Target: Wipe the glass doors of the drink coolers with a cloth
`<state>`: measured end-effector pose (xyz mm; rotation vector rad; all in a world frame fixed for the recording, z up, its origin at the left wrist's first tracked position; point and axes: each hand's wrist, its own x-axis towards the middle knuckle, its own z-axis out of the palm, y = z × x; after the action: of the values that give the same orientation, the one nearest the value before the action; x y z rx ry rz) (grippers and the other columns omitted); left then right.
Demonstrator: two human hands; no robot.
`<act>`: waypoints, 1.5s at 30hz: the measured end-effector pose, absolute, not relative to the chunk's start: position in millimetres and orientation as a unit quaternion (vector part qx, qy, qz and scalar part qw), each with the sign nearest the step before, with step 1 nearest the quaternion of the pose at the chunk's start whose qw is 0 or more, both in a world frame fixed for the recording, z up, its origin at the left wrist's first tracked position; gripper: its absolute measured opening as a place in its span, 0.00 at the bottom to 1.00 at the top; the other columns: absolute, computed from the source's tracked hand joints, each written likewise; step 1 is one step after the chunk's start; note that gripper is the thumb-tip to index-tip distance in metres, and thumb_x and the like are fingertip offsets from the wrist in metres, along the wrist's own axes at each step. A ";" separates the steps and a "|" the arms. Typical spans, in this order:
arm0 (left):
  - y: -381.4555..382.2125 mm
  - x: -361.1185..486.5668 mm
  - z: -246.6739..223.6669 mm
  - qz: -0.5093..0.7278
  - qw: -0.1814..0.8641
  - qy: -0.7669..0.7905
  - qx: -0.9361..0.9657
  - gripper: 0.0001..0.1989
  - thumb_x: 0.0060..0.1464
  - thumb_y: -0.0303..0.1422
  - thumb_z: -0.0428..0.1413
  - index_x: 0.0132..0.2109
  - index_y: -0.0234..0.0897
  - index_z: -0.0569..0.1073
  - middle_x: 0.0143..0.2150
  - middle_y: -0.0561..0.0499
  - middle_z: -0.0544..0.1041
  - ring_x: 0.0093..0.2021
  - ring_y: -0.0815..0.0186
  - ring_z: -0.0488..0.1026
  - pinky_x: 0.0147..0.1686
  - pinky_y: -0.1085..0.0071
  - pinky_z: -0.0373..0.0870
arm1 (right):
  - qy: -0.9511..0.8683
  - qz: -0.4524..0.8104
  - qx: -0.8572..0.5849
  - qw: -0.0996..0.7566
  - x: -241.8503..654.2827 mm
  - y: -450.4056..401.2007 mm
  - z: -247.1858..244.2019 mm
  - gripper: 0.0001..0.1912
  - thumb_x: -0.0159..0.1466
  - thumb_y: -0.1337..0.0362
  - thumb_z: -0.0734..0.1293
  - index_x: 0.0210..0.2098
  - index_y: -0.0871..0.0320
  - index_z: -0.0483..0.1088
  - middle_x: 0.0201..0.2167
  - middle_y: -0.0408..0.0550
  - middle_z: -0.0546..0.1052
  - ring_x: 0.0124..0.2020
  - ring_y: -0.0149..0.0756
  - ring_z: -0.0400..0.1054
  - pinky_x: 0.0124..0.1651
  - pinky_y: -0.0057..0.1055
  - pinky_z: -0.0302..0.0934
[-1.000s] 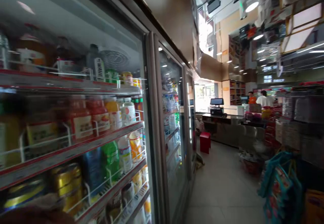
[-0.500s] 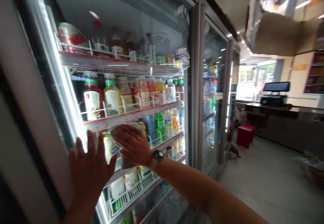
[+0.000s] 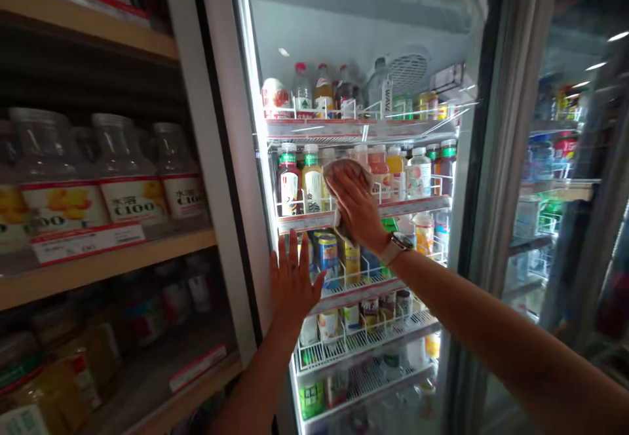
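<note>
The right hand [image 3: 354, 207] is closed over a cloth [image 3: 344, 176], pressing it against the glass door [image 3: 344, 35] of a drinks cooler. The left hand [image 3: 293, 278] is open, fingers spreading, on the glass lower left, near the door's frame [image 3: 227, 127].

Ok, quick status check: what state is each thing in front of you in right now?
Right hand: flat on the glass, over the cloth
Left hand: open, fingers spread, at the glass
Cloth: bunched under the right hand
Glass cooler door: shut
Cooler shelves: lit, stocked with bottles
Wristwatch: worn on the right wrist
</note>
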<state>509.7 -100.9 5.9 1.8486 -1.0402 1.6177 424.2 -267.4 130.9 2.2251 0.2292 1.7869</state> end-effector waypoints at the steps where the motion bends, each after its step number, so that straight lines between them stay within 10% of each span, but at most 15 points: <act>1: -101.0 510.3 5.6 0.592 0.234 -0.380 0.671 0.38 0.63 0.49 0.45 0.72 0.37 0.42 0.73 0.40 0.45 0.73 0.50 0.40 0.68 0.49 0.48 | 0.081 0.621 0.767 0.137 426.1 -266.0 122.7 0.34 0.69 0.73 0.53 0.71 0.48 0.42 0.69 0.44 0.59 0.72 0.41 0.45 0.71 0.53 0.48; 12: -106.6 505.3 2.0 0.587 0.228 -0.377 0.679 0.39 0.64 0.50 0.42 0.72 0.33 0.39 0.73 0.40 0.45 0.73 0.54 0.32 0.70 0.50 0.42 | 0.195 0.449 0.849 0.200 393.0 -268.2 -83.8 0.29 0.67 0.74 0.54 0.66 0.55 0.59 0.59 0.48 0.73 0.61 0.35 0.65 0.61 0.35 0.65; 24: -106.8 494.3 0.3 0.530 0.192 -0.355 0.746 0.41 0.63 0.56 0.28 0.71 0.29 0.48 0.74 0.43 0.44 0.72 0.58 0.26 0.70 0.54 0.38 | 0.158 0.579 0.788 0.136 421.3 -251.2 97.8 0.26 0.74 0.60 0.46 0.67 0.55 0.56 0.68 0.54 0.59 0.71 0.43 0.46 0.68 0.49 0.46; 38: -106.0 492.1 0.7 0.543 0.183 -0.333 0.748 0.38 0.64 0.52 0.33 0.71 0.32 0.45 0.74 0.43 0.46 0.73 0.61 0.29 0.70 0.54 0.40 | 0.302 0.403 0.836 0.216 381.9 -286.0 -105.8 0.32 0.65 0.78 0.54 0.66 0.52 0.59 0.63 0.45 0.67 0.61 0.35 0.66 0.56 0.38 0.65; 45: -108.1 495.3 0.4 0.551 0.160 -0.311 0.758 0.37 0.65 0.50 0.34 0.72 0.31 0.41 0.74 0.41 0.45 0.74 0.57 0.31 0.70 0.54 0.40 | 0.289 0.494 0.795 0.203 370.2 -338.5 15.0 0.28 0.69 0.71 0.54 0.68 0.54 0.56 0.65 0.50 0.65 0.63 0.42 0.63 0.59 0.42 0.61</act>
<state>495.3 -108.1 0.4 2.1642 -0.8877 1.5752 370.2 -338.5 15.0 2.2180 0.8053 1.3775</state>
